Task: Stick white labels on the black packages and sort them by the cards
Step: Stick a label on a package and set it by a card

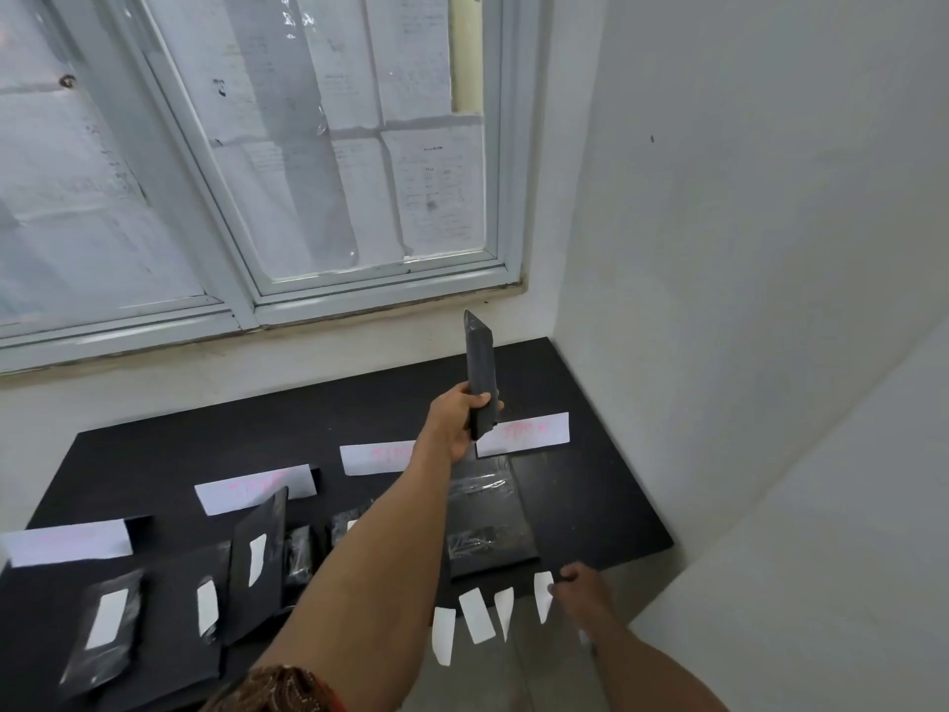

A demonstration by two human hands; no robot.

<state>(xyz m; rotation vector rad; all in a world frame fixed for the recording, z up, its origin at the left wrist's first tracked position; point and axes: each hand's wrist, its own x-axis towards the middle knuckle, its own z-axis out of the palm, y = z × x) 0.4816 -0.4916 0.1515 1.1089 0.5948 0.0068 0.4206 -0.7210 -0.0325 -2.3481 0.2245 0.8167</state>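
Patterned sleeve (pixel 287 686); left hand (pixel 457 418) around raised black package (pixel 480 362); right hand (pixel 585 590) at white label (pixel 543 596) on table (pixel 606 506) edge, grip unclear.

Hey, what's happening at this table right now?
The person's left hand holds a black package upright above the far-right card. The right hand reaches a white label hanging at the table edge; blur hides its hold. At left lie labelled packages.

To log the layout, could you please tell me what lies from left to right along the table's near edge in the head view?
Labelled flat package → propped package → hanging labels → right hand.
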